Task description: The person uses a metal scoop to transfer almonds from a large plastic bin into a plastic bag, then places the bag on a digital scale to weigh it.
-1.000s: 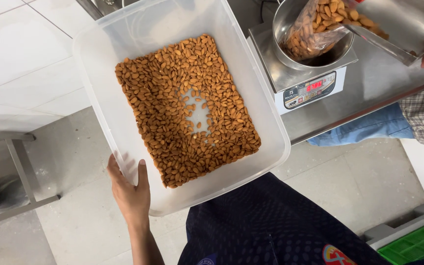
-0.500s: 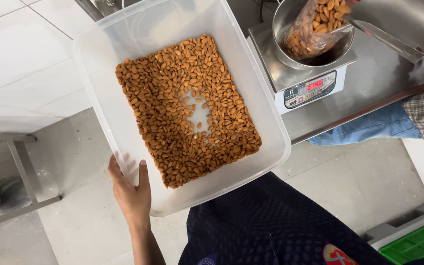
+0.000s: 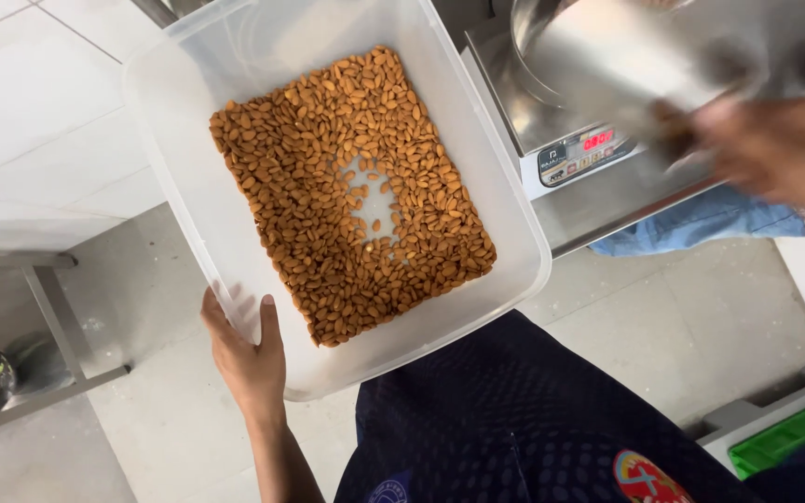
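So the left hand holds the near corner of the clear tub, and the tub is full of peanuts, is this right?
Not quite. The left hand does hold the near corner of the clear tub, but the head view shows almonds in a shallow layer, not peanuts.

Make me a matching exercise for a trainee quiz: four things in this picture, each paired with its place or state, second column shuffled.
1. almonds
2. left hand
3. right hand
4. blue cloth

a. blurred, at a metal scoop
b. gripping the tub's near corner
c. spread in the clear tub
d. hanging below the steel counter's edge

Pairs: 1-c, 2-b, 3-a, 4-d
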